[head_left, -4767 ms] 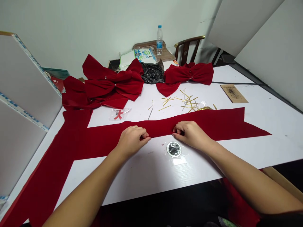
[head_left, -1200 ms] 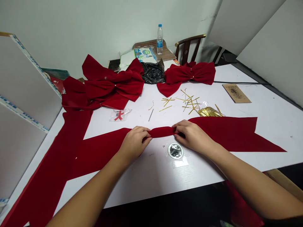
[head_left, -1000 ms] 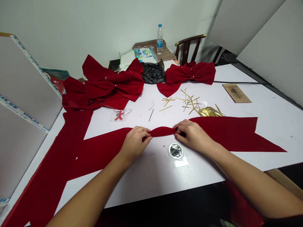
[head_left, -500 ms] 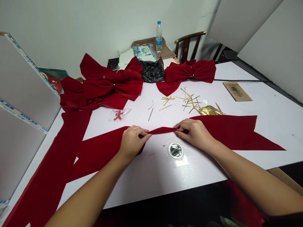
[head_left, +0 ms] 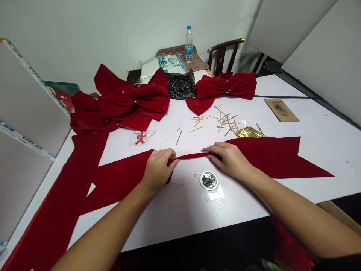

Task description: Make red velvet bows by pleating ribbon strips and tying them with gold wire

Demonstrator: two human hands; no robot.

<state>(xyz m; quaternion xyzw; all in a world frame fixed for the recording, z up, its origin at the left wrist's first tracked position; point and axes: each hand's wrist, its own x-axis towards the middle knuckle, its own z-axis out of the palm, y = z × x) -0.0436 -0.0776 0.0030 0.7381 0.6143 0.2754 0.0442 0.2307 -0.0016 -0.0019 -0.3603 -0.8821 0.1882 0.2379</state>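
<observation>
A wide red ribbon (head_left: 270, 158) with a notched right end lies across the white table (head_left: 180, 222). Its middle is gathered into a narrow fold between my hands. My left hand (head_left: 161, 165) pinches the left side of the fold between thumb and fingers. On the right side, my right hand (head_left: 228, 159) has thumb and fingers closed on the same fold. A round silvery disc (head_left: 209, 180) lies on the table just below the gathered part. More red ribbon strips (head_left: 56, 199) lie to the left, beneath and beside the held one.
Red bows (head_left: 132, 101) are piled at the back left, others (head_left: 228, 88) at the back right. Gold twist ties (head_left: 227, 120) and a gold bundle (head_left: 249, 131) lie beyond my right hand. A black plastic bag (head_left: 182, 84), water bottle (head_left: 188, 45) and brown cardboard piece (head_left: 282, 110) are farther back.
The fold between my hands has become thinner and flatter. The fingers of my right hand have loosened slightly, and the ribbon's right end has shifted a little to the left.
</observation>
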